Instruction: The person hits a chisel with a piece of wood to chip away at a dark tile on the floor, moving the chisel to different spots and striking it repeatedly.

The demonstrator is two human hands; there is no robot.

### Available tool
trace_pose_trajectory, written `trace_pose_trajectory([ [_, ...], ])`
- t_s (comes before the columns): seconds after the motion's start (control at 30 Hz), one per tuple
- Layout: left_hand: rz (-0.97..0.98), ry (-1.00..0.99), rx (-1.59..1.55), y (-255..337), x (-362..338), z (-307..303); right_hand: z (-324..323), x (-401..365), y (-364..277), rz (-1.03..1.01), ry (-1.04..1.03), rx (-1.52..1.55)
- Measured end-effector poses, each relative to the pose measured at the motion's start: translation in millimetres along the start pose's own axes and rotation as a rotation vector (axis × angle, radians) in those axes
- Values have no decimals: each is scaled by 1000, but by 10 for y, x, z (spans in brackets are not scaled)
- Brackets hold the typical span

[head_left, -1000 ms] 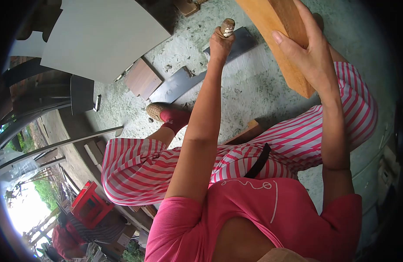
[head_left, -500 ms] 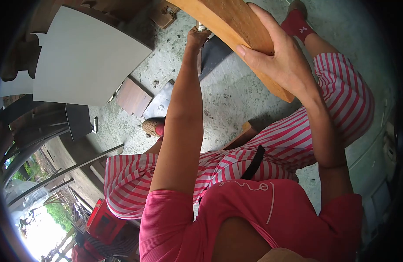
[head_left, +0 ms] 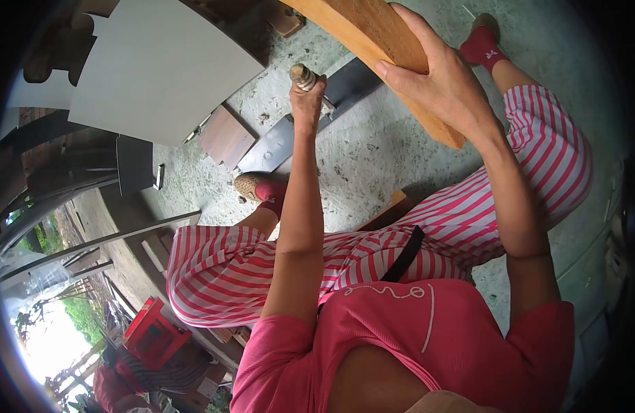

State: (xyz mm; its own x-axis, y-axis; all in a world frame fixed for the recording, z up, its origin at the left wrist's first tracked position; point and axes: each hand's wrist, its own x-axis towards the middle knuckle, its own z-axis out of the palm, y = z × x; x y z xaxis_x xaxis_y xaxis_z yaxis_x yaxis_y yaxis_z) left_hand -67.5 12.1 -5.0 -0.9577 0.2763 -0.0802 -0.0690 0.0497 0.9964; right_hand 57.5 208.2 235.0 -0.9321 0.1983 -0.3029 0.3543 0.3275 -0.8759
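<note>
My right hand (head_left: 445, 86) grips the lower end of a thick, curved orange-brown piece of wood (head_left: 362, 34). Its thumb lies along the near side and its fingers wrap the far edge. The wood's upper end runs out of the frame. My left hand (head_left: 308, 104) is closed in a fist around a tool handle (head_left: 302, 76). The handle's blunt round end, with pale bands below it, sticks out above the fist. A thin light shaft shows on the other side of the hand, over a long dark board (head_left: 359, 82) on the floor.
A large grey panel (head_left: 159, 69) stands at upper left. By my left shoe (head_left: 247, 184) lie a brown wooden board (head_left: 226, 136) and a shiny grey piece (head_left: 269, 146). A red crate (head_left: 152, 334) and another person's red sleeve (head_left: 111, 389) are at lower left.
My left hand has dropped down and slightly left in view, and the handle's end now shows above the fist. My right hand and the wood have barely moved.
</note>
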Motion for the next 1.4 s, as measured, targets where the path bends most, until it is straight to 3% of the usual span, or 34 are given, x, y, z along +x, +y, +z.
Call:
trace_pose_trajectory([
  [0.2, -17, -97, 144, 36, 119, 241, 140, 124, -26, -138, 79, -92],
  [0.37, -47, -101, 243, -66, 275, 308, 148, 143, -25, -421, 341, -172],
  [0.4, -56, -109, 294, -106, 293, 310, 181, 240, 167, -454, 266, -2],
  [0.43, -67, -120, 345, -146, 294, 316, 223, 303, 293, -453, 268, -1],
  [0.5, 6, -106, 300, -218, 272, 342, 306, 375, 538, -94, 51, -266],
  [0.57, 103, -96, 250, -242, 317, 393, 459, 484, 992, -78, -34, -266],
  [0.7, 140, -92, 252, -302, 321, 364, 313, 506, 943, -260, 107, -203],
  [0.77, -1, -97, 292, -144, 259, 346, 105, 444, 621, -294, 137, 2],
  [0.83, 23, -111, 296, -126, 256, 349, -65, 371, 302, -390, 178, 265],
  [0.9, 13, -87, 349, -115, 266, 365, -27, 462, 449, -459, 295, 297],
  [0.97, -8, -129, 320, -150, 304, 311, 109, 641, 898, -317, 220, 116],
  [1.0, -31, -166, 289, -163, 312, 317, 245, 586, 1006, -119, 58, -137],
  [1.03, 129, -150, 107, -113, 289, 375, 461, 682, 1364, -131, -5, -228],
  [1.17, -60, -177, 122, -21, 248, 242, 374, 556, 911, -178, -109, 71],
  [1.2, -69, -179, 216, -96, 270, 214, 368, 493, 822, -196, 21, 85],
  [1.23, -62, -179, 302, -95, 309, 217, 216, 489, 685, -213, -46, 133],
  [1.37, -60, -134, 333, -198, 380, 292, -100, 454, 285, -403, 168, 450],
  [1.4, -62, -132, 333, -191, 383, 296, -84, 426, 238, -363, 276, 403],
])
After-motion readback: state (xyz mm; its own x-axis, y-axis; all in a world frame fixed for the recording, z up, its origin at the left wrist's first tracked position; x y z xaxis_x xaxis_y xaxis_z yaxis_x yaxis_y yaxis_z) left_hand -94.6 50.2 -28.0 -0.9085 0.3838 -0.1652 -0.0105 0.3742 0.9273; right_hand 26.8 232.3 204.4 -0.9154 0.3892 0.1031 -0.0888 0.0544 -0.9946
